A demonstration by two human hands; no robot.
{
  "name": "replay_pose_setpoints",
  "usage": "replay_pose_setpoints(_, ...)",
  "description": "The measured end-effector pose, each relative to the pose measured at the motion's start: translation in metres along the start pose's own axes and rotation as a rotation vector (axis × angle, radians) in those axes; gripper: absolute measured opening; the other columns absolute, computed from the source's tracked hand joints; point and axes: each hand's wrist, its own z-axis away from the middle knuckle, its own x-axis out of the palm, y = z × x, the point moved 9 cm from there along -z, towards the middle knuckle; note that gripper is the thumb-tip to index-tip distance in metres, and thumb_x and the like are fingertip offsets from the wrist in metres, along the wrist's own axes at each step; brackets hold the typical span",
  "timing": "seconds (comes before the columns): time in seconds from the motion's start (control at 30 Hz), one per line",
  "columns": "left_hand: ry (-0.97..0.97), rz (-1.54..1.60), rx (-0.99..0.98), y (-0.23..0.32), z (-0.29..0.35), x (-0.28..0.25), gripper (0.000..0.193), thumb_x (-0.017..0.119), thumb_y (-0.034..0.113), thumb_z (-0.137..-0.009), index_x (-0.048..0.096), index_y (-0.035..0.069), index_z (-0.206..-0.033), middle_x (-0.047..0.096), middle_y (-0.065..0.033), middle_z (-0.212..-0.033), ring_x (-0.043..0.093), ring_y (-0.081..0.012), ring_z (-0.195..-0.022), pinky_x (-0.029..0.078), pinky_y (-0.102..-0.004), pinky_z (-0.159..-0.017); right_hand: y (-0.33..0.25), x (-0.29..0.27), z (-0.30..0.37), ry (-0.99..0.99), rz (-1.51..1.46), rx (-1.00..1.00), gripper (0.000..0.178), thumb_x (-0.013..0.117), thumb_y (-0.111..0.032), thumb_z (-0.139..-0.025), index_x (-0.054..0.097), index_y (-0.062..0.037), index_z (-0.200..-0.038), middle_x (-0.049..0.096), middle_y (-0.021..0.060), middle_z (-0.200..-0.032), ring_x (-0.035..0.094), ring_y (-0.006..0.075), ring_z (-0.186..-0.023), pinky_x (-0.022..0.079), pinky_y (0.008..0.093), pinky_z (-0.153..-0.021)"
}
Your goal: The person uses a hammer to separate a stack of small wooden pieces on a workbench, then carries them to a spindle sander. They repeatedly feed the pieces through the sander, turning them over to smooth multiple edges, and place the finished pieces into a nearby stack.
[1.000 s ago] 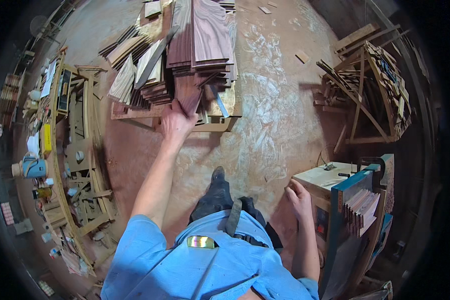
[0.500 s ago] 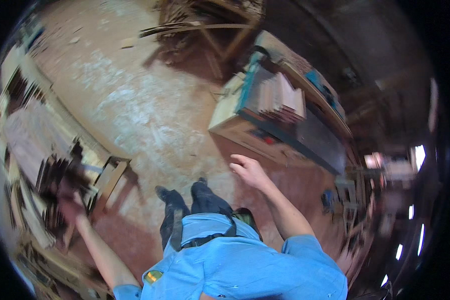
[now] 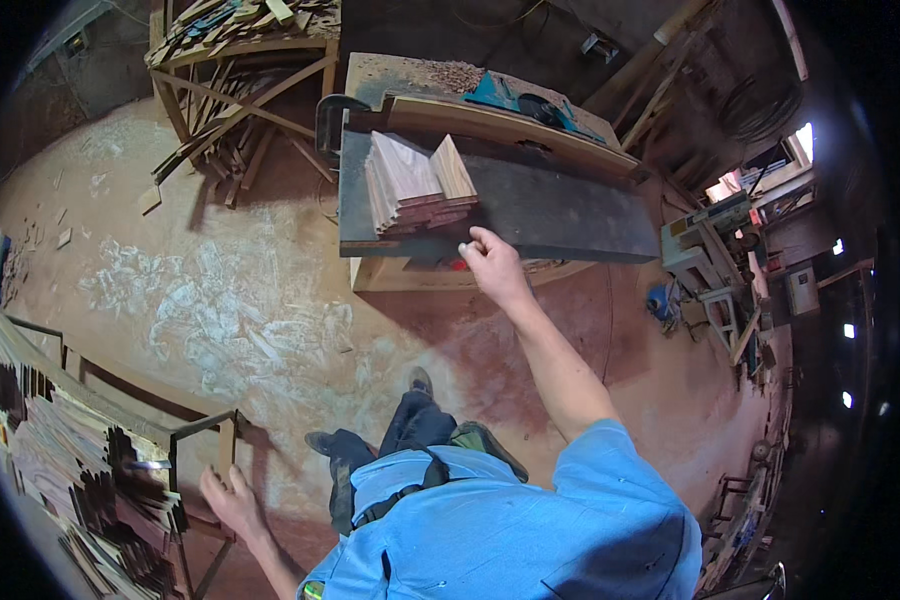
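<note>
One bare left hand point(image 3: 232, 503), fingers parted, hangs empty beside numerous flat brown wooden slats point(image 3: 65, 428); one bare right hand point(image 3: 493, 268), empty, loosely curled, near two stacks of pale wooden boards point(image 3: 406, 170).

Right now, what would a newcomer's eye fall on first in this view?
Probably the bright blue shirt filling the lower middle, then the stacked wooden boards on the dark tabletop at upper centre, the right hand near its front edge. Next, the many board stacks at lower left, the left hand beside them, and whitish patches on the floor left of centre.
</note>
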Motion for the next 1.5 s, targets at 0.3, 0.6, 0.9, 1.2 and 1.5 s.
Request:
replay_pose_setpoints(0.3, -0.228, 0.163, 0.328, 0.266, 0.024, 0.119, 0.037, 0.069, 0.009, -0.087, 0.06, -0.002, -0.121, 0.062, -0.0195, -0.116, 0.064, -0.034, -0.099, 0.053, -0.0397, -0.085, 0.075, 0.015, -0.131, -0.152, 0.12, -0.018, 0.057, 0.064, -0.043, -0.089, 0.061, 0.0064, -0.116, 0.063, 0.0309, -0.113, 0.061, 0.0439, -0.11, 0.049, 0.0461, -0.093)
replay_pose_setpoints(0.6, -0.401, 0.216, 0.402, 0.407, 0.043, 0.187, 0.033, 0.07, 0.013, -0.087, 0.064, -0.003, -0.116, 0.066, -0.0196, -0.108, 0.069, -0.0313, -0.092, 0.056, -0.037, -0.08, 0.069, 0.027, -0.157, -0.348, 0.102, -0.076, 0.051, 0.064, -0.048, -0.089, 0.065, 0.0031, -0.094, 0.067, 0.0306, -0.099, 0.064, 0.0468, -0.099, 0.05, 0.0514, -0.085)
replay_pose_setpoints(0.9, -0.789, 0.832, -0.019, 0.465, 0.024, 0.3, 0.042, 0.068, 0.022, -0.095, 0.06, -0.002, -0.128, 0.066, -0.0107, -0.113, 0.067, -0.0167, -0.097, 0.055, -0.0305, -0.082, 0.129, 0.033, -0.135, -0.724, -0.497, 0.405, 0.039, 0.063, -0.039, -0.095, 0.059, -0.0016, -0.084, 0.058, 0.0051, -0.068, 0.055, 0.0147, -0.053, 0.044, 0.033, -0.046)
replay_pose_setpoints(1.2, -0.95, 1.172, -0.138, 0.553, 0.059, 0.329, 0.027, 0.066, 0.014, -0.095, 0.055, -0.002, -0.115, 0.068, -0.0098, -0.094, 0.066, -0.0134, -0.076, 0.055, -0.0272, -0.069, 0.155, -0.008, -0.038, -0.64, -1.117, 0.642, 0.034, 0.056, -0.035, -0.102, 0.066, -0.004, -0.092, 0.064, 0.0044, -0.08, 0.059, 0.0128, -0.064, 0.05, 0.0286, -0.058)
replay_pose_setpoints(1.5, -1.063, 0.765, 0.165, 0.626, 0.096, 0.397, 0.036, 0.069, 0.006, -0.09, 0.057, -0.002, -0.123, 0.067, -0.0059, -0.112, 0.062, -0.0097, -0.1, 0.05, -0.0266, -0.087, 0.186, -0.215, -0.116, -0.061, 0.302, -0.205, 0.076, 0.082, -0.017, -0.077, 0.043, -0.001, -0.141, 0.048, 0.019, -0.133, 0.048, 0.0367, -0.126, 0.046, 0.0435, -0.104)
